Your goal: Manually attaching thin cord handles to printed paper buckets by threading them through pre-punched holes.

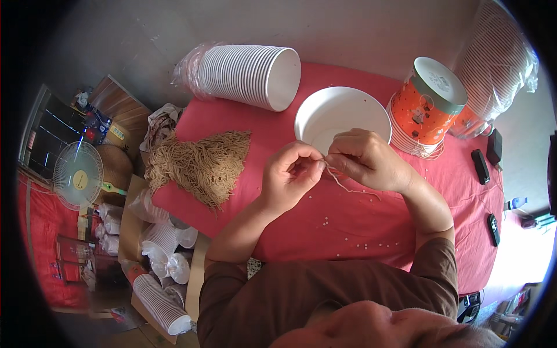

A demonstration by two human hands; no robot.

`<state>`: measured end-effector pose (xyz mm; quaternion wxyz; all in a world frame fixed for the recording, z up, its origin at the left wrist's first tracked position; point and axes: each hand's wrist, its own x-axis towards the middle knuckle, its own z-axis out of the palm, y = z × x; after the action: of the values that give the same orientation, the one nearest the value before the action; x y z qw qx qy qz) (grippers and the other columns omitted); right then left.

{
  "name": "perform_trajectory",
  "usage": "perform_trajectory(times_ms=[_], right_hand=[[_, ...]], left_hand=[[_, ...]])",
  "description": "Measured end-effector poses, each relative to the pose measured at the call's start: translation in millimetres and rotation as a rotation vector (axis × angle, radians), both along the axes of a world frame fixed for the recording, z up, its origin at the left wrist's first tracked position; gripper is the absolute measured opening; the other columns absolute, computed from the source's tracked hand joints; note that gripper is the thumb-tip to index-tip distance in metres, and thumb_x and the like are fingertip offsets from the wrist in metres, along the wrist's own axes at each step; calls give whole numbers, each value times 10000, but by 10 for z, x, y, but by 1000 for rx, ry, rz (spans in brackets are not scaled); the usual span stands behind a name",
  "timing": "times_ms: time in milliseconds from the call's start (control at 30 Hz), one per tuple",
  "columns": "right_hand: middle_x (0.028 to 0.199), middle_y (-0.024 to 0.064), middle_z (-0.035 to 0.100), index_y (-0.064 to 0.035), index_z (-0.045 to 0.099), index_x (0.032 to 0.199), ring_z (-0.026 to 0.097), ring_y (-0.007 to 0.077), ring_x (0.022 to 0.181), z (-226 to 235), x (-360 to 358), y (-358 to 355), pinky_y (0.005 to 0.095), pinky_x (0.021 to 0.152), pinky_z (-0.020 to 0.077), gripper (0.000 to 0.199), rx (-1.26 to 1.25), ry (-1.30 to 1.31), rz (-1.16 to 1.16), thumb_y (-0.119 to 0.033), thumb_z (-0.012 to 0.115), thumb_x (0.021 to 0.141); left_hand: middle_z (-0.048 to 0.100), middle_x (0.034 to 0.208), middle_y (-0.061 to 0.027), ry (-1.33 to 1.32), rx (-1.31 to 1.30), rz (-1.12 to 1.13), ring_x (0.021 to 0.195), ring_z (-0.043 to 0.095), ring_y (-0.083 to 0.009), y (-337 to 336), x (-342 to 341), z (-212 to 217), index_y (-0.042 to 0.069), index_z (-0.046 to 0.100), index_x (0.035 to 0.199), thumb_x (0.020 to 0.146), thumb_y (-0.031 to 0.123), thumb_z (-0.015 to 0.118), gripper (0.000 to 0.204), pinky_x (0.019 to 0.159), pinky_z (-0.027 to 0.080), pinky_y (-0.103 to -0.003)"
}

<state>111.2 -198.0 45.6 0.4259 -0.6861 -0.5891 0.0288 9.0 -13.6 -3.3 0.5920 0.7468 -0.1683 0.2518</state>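
Observation:
My left hand [292,177] and my right hand [369,159] meet over the red-covered table, in front of a white paper tub [313,107]. Both pinch a thin pale cord [342,184] between thumb and fingertips. One loose end of it trails down to the right, below my right hand. The exact spot where the fingers meet is partly hidden. Left of my left hand lies a heap of tan cords [203,165], spread toward the table's left edge. Small white bits [325,223] are scattered on the cloth near my forearms.
A sleeve of nested white tubs [249,75] lies at the back left. An orange tub with a green band [426,104] stands upside down at the right, near a plastic-wrapped stack [493,69]. Black devices [480,166] lie along the right edge. A carton [134,232] of cups stands lower left.

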Motion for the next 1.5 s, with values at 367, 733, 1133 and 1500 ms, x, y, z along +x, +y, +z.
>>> perform_trajectory(times_ms=[367, 733, 1133, 1500], right_hand=[[821, 109, 644, -54, 586, 960, 649, 322, 754, -144, -112, 118, 418, 705, 512, 266, 233, -246, -85, -56, 761, 759], [842, 95, 667, -38, 658, 934, 657, 298, 735, -131, -66, 110, 405, 667, 518, 211, 299, -221, -88, -17, 753, 746], [832, 102, 655, -32, 650, 912, 652, 305, 737, -85, -76, 78, 415, 657, 523, 207, 296, -258, -120, -27, 761, 738], [804, 109, 642, -32, 622, 889, 647, 313, 725, -94, -73, 59, 428, 646, 529, 182, 184, -392, -154, -72, 736, 753]], left_hand=[[581, 791, 20, 408, -415, -183, 635, 465, -10, 87, -3, 55, 20, 594, 984, 936, 88, 619, 86, 531, 355, -183], [600, 793, -19, 493, -674, -370, 550, 402, -27, 148, 22, 35, 24, 629, 1030, 947, 95, 588, 117, 487, 299, -175], [668, 880, -31, 225, -354, -159, 728, 578, -30, 83, -8, 18, 5, 643, 1037, 946, 48, 659, 102, 614, 465, -178], [617, 817, -13, 10, 102, 156, 676, 569, -38, 67, 12, 69, 5, 629, 921, 866, -62, 663, 93, 557, 443, -196]])
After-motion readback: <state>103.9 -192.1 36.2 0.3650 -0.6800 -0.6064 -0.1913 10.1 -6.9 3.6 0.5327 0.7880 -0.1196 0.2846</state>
